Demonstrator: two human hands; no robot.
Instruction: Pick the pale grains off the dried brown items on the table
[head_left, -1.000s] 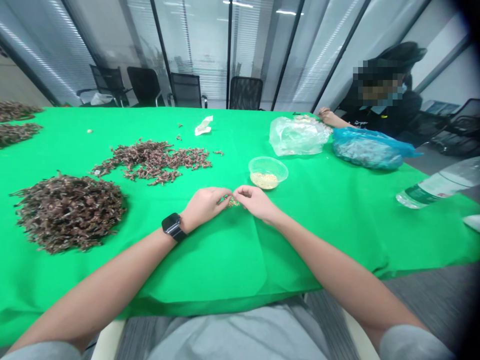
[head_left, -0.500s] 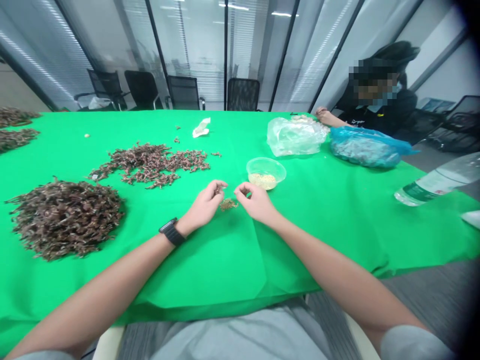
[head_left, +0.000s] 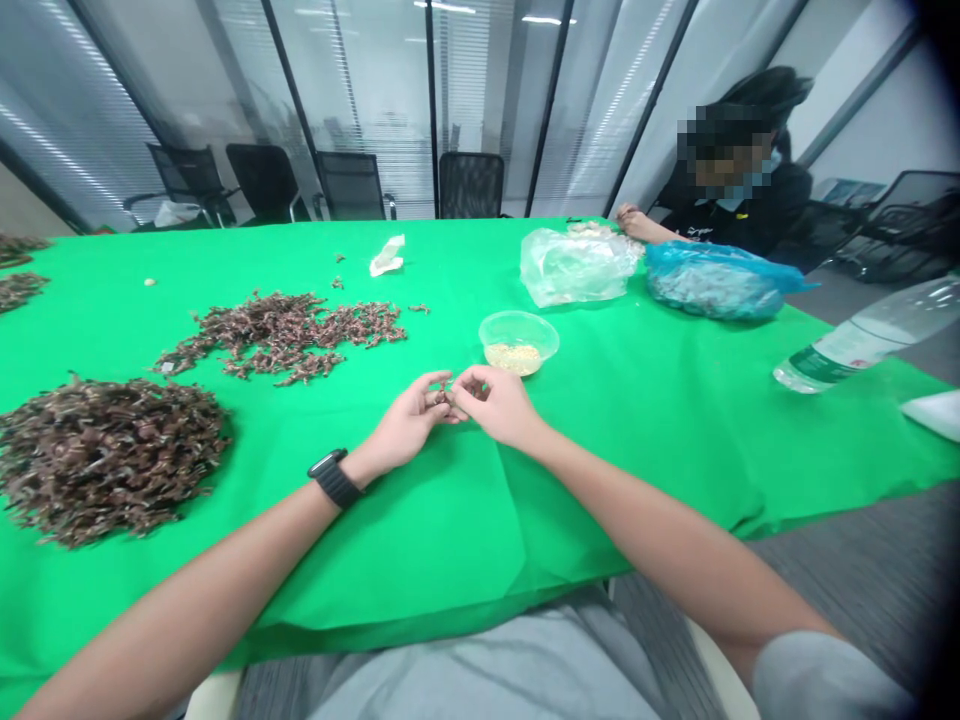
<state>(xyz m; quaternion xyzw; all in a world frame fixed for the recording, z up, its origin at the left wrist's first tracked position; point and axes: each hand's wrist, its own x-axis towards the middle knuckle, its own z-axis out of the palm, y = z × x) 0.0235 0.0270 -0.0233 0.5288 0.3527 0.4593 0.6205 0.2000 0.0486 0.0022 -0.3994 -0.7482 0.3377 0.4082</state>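
"What's your grip on?"

"Your left hand (head_left: pixel 409 425) and right hand (head_left: pixel 499 405) pinch narrowly, together holding a small brown sprig (head_left: pixel 445 393) above the green tablecloth (head_left: pixel 600 480)"

"What's nearby?"

"A clear plastic bowl (head_left: pixel 518 342) of pale grains (head_left: pixel 513 358) sits just beyond your right hand; a heap of dried sprigs (head_left: pixel 105 460) lies well left"

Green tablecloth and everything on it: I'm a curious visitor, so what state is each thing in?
left hand: curled, fingers at a small brown sprig
right hand: curled, fingers at the same sprig
clear plastic tub: open, pale grains inside
clear plastic bag: crumpled
blue plastic bag: filled, bulging
water bottle: lying on its side
heap of brown sprigs: piled loosely
green tablecloth: spread out, creased
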